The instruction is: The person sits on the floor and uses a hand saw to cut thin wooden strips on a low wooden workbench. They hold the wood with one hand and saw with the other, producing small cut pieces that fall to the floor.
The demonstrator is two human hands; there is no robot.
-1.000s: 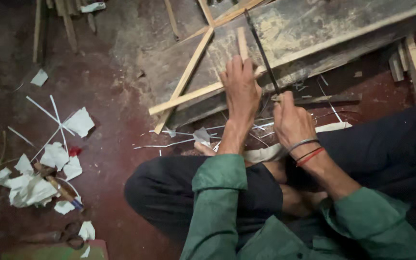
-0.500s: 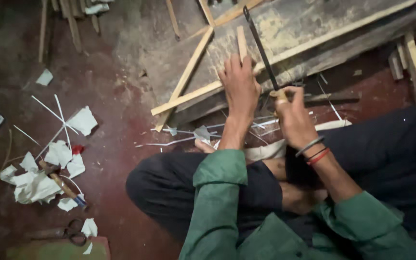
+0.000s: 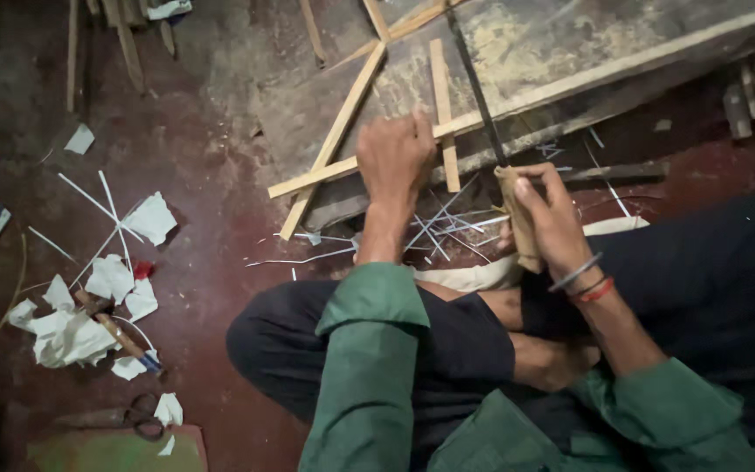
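Light: dim; you work under a weak overhead glow.
Brightest: far wooden plank (image 3: 570,44).
Shadows: your left corners sink dark.
Blur: soft throughout; your hands slightly smeared.
Glare: paper scraps (image 3: 63,336) pale.

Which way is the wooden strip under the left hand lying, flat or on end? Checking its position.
Flat. The wooden strip lies along the board, with the left hand pressing it.

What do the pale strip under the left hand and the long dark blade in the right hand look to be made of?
The pale flat strip under the left hand looks like bare, unfinished wood or bamboo. The long dark blade gripped by the right hand looks like dull metal; its handle seems cloth-wrapped.
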